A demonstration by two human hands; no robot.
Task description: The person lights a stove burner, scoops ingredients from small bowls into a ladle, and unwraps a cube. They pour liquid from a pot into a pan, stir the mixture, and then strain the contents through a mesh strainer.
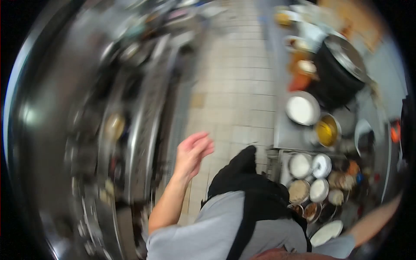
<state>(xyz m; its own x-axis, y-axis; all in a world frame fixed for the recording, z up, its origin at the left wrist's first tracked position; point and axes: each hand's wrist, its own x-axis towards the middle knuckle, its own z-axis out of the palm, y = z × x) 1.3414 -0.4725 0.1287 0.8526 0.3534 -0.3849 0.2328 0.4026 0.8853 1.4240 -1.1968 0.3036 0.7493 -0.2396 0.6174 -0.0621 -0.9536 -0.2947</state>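
Note:
My left hand hangs over the tiled floor of the aisle, beside the metal cooking line. Its fingers are loosely half-curled, a little blurred, and I see nothing in them. My right forearm reaches out to the right past the counter, and its hand lies beyond the edge of the view. Near that arm are a white oval plate and several round containers, among them one with white contents and one with beige contents.
On the right-hand counter stand a big black pot, a bowl of white contents and a metal pot of yellow liquid. Blurred metal kitchen equipment lines the left side. A tiled walkway runs between.

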